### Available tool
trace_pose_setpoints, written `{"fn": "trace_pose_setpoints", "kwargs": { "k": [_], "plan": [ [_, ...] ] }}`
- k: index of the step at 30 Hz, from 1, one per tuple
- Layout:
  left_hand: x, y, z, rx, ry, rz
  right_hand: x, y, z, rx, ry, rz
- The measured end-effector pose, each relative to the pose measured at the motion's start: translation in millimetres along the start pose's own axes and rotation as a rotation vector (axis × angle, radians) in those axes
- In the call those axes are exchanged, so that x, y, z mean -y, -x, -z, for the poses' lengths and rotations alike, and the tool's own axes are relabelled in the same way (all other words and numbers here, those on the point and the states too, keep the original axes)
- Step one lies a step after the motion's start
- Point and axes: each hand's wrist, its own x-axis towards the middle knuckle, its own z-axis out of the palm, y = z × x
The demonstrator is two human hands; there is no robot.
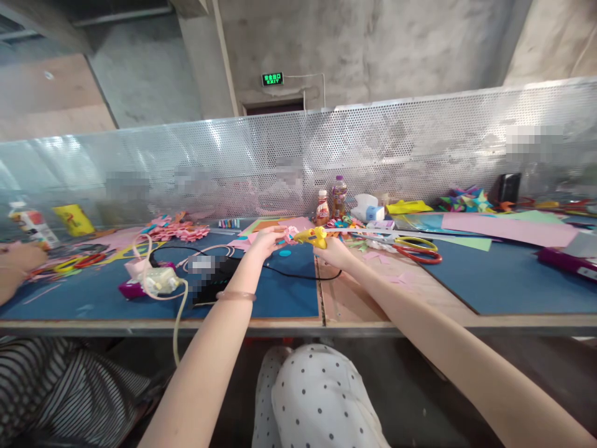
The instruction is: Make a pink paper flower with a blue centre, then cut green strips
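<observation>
Right hand (333, 250) is closed round the grip of a yellow glue gun (311, 235), nozzle pointing at a small pink paper piece (290, 231) pinched in the left hand (262, 241), both just above the bench (354, 298). Gun's likely light rigid plastic, so hold the grip, not the tip; the paper looks flimsy, easily crushed.

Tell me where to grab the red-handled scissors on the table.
Take the red-handled scissors by the handle loops, coming from the near right side: they lie flat with the loops toward the right and the blades pointing left, toward the right hand holding the yellow glue gun.
</observation>
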Motion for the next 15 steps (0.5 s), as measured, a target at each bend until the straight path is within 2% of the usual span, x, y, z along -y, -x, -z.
{"fn": "trace_pose_setpoints", "kwargs": {
  "k": [15],
  "plan": [
    [0.1,-0.3,-1.2,0.016,-0.004,-0.005,-1.3,-1.3,-2.6,-0.051,-0.004,-0.002]
  ]
}}
